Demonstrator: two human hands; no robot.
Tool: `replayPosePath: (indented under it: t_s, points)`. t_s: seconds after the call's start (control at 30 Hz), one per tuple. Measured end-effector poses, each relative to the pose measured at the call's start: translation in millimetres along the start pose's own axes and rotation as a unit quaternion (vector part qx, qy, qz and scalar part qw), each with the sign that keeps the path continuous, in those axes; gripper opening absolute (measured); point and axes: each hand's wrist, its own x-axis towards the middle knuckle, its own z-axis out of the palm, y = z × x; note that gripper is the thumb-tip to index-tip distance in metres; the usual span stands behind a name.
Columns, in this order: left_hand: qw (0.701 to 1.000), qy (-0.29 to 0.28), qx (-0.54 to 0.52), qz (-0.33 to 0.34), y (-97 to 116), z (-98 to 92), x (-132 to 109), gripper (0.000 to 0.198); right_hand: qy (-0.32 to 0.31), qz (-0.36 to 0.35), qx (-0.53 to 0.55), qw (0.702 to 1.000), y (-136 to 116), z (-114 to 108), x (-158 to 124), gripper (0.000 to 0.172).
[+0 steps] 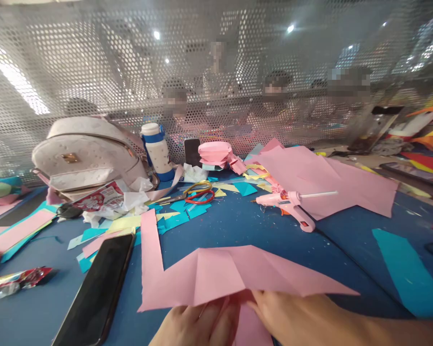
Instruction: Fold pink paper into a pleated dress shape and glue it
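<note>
A large creased piece of pink paper lies near the front edge of the blue table, with a strip standing up at its left. My left hand is at the paper's lower edge, fingers curled and pressed onto pink paper. Beside it my right hand reaches in from the right, its fingertips partly hidden under the pink sheet. A narrower pink piece shows between the two hands. A pink glue gun lies beyond the paper, its black cord running toward the lower right.
A black phone lies at left near a candy wrapper. Scissors rest among paper scraps. Behind stand a white backpack and a bottle. Pink sheets and a blue strip lie at right.
</note>
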Motion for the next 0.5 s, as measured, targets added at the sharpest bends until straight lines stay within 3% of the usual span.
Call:
replayPosePath:
  t_s: [0.2,0.37,0.5]
  points:
    - [0.999,0.006,-0.003,0.032,-4.8,-3.4,1.0,0.032,-0.036,-0.069,-0.065,0.995,-6.9,-10.5,-6.2,0.057]
    - [0.999,-0.023,-0.010,0.027,-3.5,-3.9,-0.1,0.032,-0.028,-0.070,-0.061,0.995,-4.3,-7.1,-9.5,0.056]
    - [1.000,-0.012,-0.002,0.028,-3.0,-1.8,-3.0,0.033,-0.036,-0.042,-0.064,0.996,-3.9,-6.9,-0.6,0.053]
